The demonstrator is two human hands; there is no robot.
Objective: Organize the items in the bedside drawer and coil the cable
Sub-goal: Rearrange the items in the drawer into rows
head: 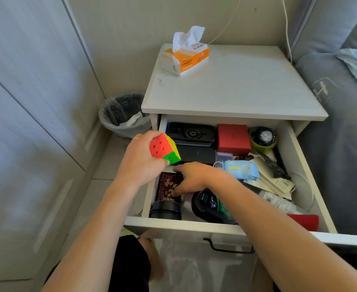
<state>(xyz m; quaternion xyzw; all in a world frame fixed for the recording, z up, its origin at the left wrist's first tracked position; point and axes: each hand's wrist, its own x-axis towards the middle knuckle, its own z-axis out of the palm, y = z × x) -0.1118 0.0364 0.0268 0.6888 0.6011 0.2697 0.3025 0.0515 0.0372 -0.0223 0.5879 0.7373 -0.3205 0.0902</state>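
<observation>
Gripping a puzzle cube, the left hand hovers above the white drawer; right hand spread inside.

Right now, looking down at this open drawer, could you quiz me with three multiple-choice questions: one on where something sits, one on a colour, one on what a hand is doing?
1. Where is the tissue pack?
A. on top of the bedside table
B. inside the drawer
C. in the waste bin

2. What colour is the square box at the back of the drawer?
A. blue
B. red
C. white

3. What is the left hand doing?
A. hanging idle
B. pulling the drawer handle
C. holding a puzzle cube

Answers: 1 A, the pack lies on the table's back left corner. 2 B, the box beside the watch is plainly red. 3 C, the fingers curl round the cube above the drawer's left edge, while the right hand reaches to the dark patterned box.
</observation>
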